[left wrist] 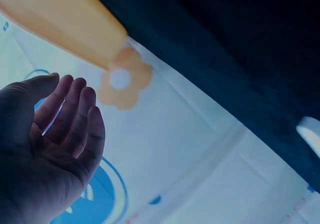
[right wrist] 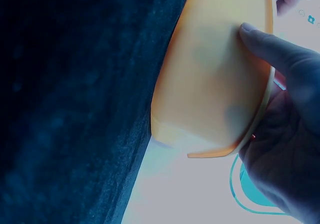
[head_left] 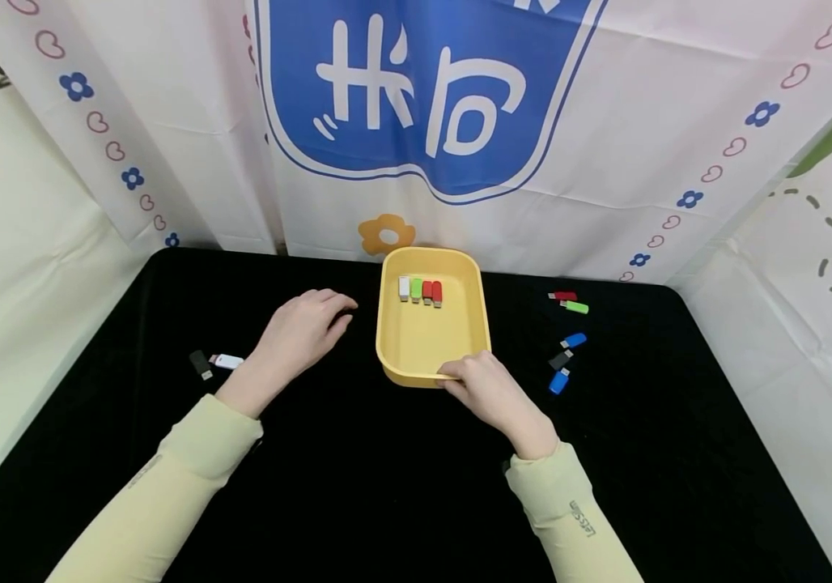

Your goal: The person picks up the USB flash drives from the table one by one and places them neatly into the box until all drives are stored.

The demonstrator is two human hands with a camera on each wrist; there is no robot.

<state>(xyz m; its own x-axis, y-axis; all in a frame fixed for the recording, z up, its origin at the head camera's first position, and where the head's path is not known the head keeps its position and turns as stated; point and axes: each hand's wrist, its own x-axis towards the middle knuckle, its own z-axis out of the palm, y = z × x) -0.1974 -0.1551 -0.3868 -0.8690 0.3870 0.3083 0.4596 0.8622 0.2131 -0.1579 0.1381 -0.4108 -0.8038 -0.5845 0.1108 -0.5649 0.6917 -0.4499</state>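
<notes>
A yellow plastic tray sits at the far middle of the black tabletop. In it a white USB stick, a green USB stick and two red USB sticks stand in a row near the far end. My right hand grips the tray's near rim at its right corner; in the right wrist view the thumb presses the outer wall and the other fingers reach over the rim. My left hand hovers left of the tray, apart from it, fingers loosely bent and holding nothing.
Beside the left forearm lie a black USB stick and a white one. To the tray's right are a red stick, a green one, two blue ones and a black one. A printed curtain hangs behind.
</notes>
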